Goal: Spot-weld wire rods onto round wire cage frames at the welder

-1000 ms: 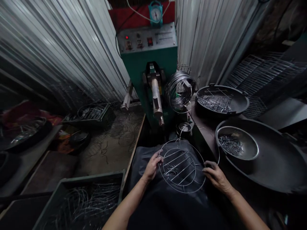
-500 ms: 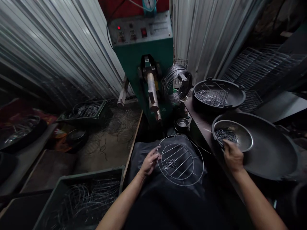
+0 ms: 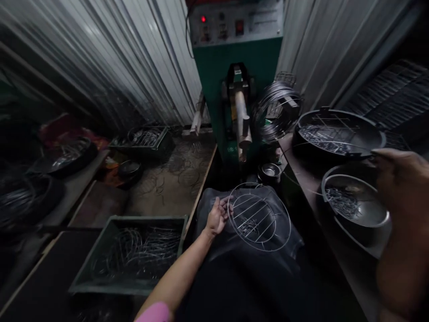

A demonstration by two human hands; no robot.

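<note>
A round wire rack (image 3: 259, 217) with straight cross bars lies on a black cloth (image 3: 234, 273) over my lap. My left hand (image 3: 217, 215) holds the rack by its left rim. My right hand (image 3: 400, 192) is raised close to the camera at the right, large and blurred, above a metal bowl (image 3: 377, 222) of short wire pieces. I cannot make out whether it holds anything. A thin wire runs left from near its fingertips.
A green welding machine (image 3: 234, 67) stands straight ahead, with a wire coil (image 3: 276, 109) to its right. A black pan (image 3: 365, 138) with wire pieces sits behind the bowl. A small steel cup (image 3: 271, 172) stands beyond the rack. A green crate (image 3: 100, 286) of wire rings is at lower left.
My right hand let go of the rack's right rim, reached into the bowl of short wires, then rose toward the camera. The view has turned left. My left hand stays on the rack.
</note>
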